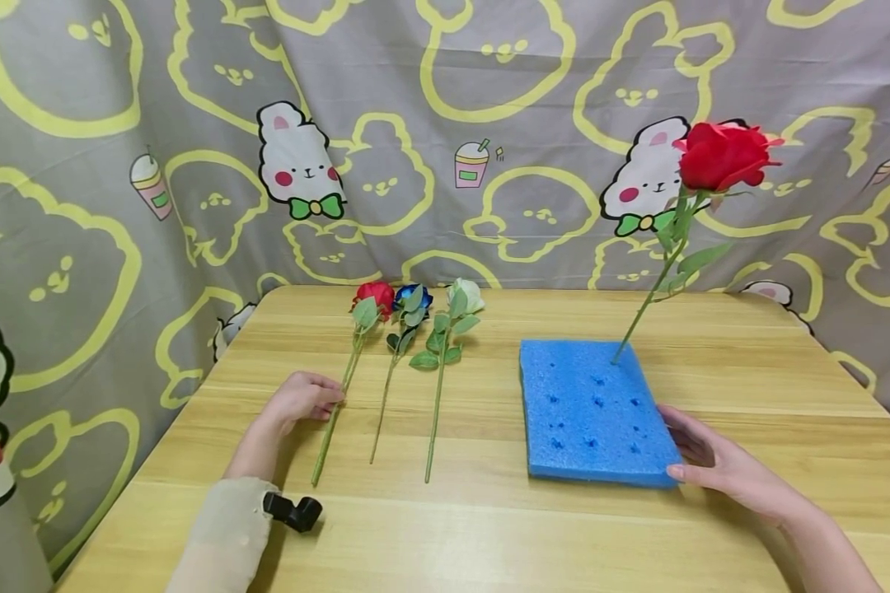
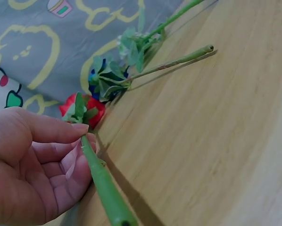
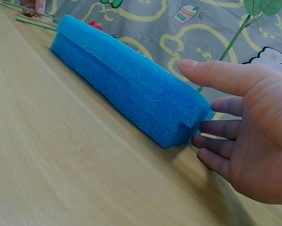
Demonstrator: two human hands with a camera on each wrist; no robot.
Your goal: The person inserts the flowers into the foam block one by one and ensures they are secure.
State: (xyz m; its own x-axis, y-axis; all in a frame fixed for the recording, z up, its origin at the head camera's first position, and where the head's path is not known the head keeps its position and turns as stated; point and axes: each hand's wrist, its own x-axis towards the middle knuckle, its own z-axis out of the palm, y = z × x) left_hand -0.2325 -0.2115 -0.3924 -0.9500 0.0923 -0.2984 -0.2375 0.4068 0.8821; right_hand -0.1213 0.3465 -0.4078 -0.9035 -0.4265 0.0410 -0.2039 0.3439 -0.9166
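Observation:
At the left of the table, my left hand (image 1: pixel 306 398) pinches the green stem of a red rose (image 1: pixel 372 298) between thumb and forefinger. In the left wrist view, the stem (image 2: pixel 104 188) points toward the camera. Beside it lie a blue rose (image 1: pixel 414 301) and a white rose (image 1: pixel 469 294), their stems toward me. My right hand (image 1: pixel 727 465) rests at the right side of a blue foam block (image 1: pixel 578 362), thumb by its near corner, fingers fairly straight along the side. Another red rose (image 1: pixel 725 158) stands tilted in the block's far right part.
Several small holes dot the top of the foam block. A black clip-like mount (image 1: pixel 293 512) sits at my left sleeve (image 1: pixel 230 527). Behind the wooden table (image 1: pixel 430 535) hangs a grey curtain (image 1: pixel 415 91) with cartoon prints.

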